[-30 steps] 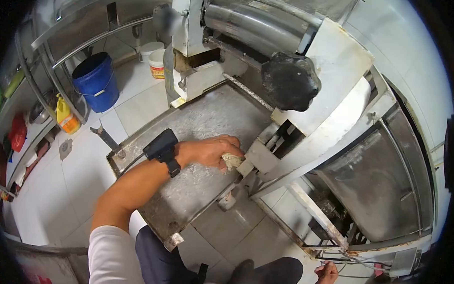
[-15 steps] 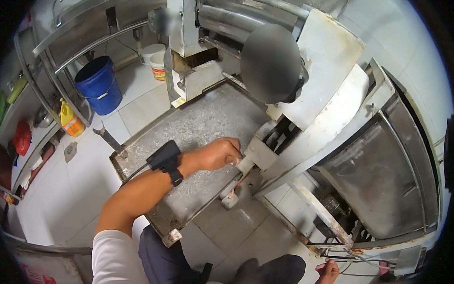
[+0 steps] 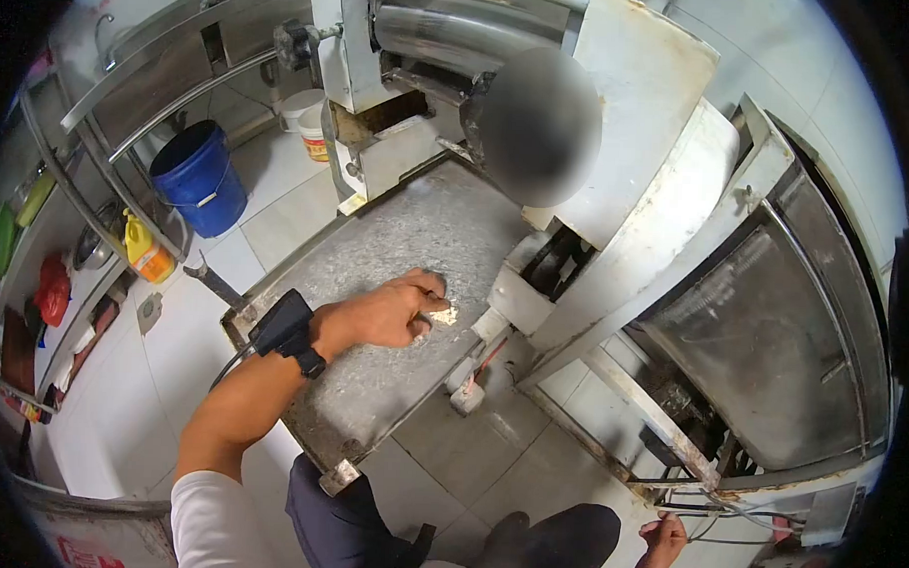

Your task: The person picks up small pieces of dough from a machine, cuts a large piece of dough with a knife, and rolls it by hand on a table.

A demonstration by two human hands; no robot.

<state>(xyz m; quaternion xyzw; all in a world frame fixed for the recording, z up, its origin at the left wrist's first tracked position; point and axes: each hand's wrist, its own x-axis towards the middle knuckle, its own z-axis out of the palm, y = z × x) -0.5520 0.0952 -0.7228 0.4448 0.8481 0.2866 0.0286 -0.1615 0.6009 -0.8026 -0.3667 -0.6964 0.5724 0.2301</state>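
My left hand point(image 3: 393, 312), with a black strapped device on its wrist, reaches over a metal tray point(image 3: 371, 381). Its fingers are curled, and the fingertips are right at a small heap of pale crumbs point(image 3: 443, 313). Whitish residue covers much of the tray's surface. At the lower right, my right hand point(image 3: 663, 540) is held low with its fingers curled in, close to some dark cables point(image 3: 731, 540); what is inside the curl is hidden. The tray lies beneath a white-framed machine point(image 3: 645, 120) with a metal roller point(image 3: 463, 32).
A blue bucket point(image 3: 200, 180) and a white tub point(image 3: 317, 129) stand on the tiled floor behind the tray. A yellow bottle point(image 3: 147, 248) is by the left shelf. The machine's frame and a metal panel point(image 3: 773, 345) rise on the right. My knees are below the tray's near edge.
My left hand has moved left across the tray, away from the machine's white bracket, and the pale crumbs now show beside its fingertips. The right hand stays low near the cables.
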